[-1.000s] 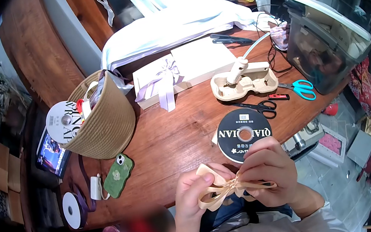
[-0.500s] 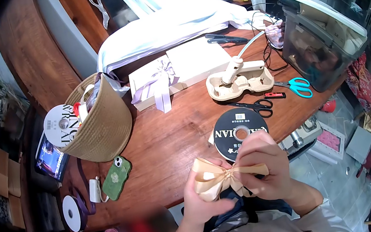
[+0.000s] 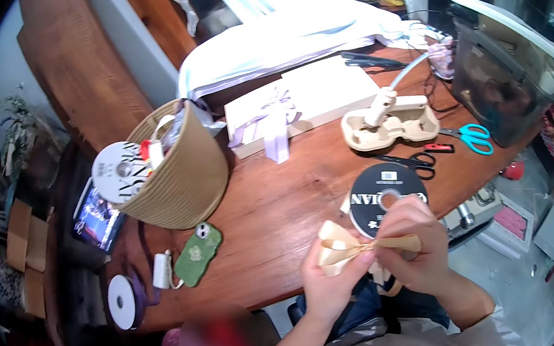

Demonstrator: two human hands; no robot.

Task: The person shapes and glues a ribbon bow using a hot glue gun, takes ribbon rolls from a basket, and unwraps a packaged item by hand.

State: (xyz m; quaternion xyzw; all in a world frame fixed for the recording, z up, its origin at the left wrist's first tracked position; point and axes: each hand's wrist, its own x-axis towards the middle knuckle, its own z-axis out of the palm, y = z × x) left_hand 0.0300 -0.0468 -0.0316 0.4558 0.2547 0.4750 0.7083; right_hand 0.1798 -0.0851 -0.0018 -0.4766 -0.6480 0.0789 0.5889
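Note:
A cream-gold satin ribbon bow (image 3: 337, 249) is held up near the table's front edge, its loops fanned to the left. My left hand (image 3: 332, 289) grips it from the left, with the thumb pressed by the gathered middle. On the other side, my right hand (image 3: 418, 248) pinches the bow close to its centre, fingers curled, and a ribbon end shows at the knuckles. Ribbon tails hang below the hands. Just beyond them lies a black ribbon spool (image 3: 371, 190), partly covered by my right hand.
Behind the spool are black scissors (image 3: 423, 166), turquoise scissors (image 3: 476, 139), a red cutter (image 3: 438, 148) and a glue gun (image 3: 381, 107) in a cardboard holder (image 3: 421, 125). A white box with lilac bow (image 3: 333, 91), woven basket (image 3: 198, 178), green phone (image 3: 198, 256) and purple ribbon spool (image 3: 122, 302) stand left.
My left thumb has come in from below onto the bow's middle. The loops have turned and look flatter. The whole scene has shifted right in view as the head moved.

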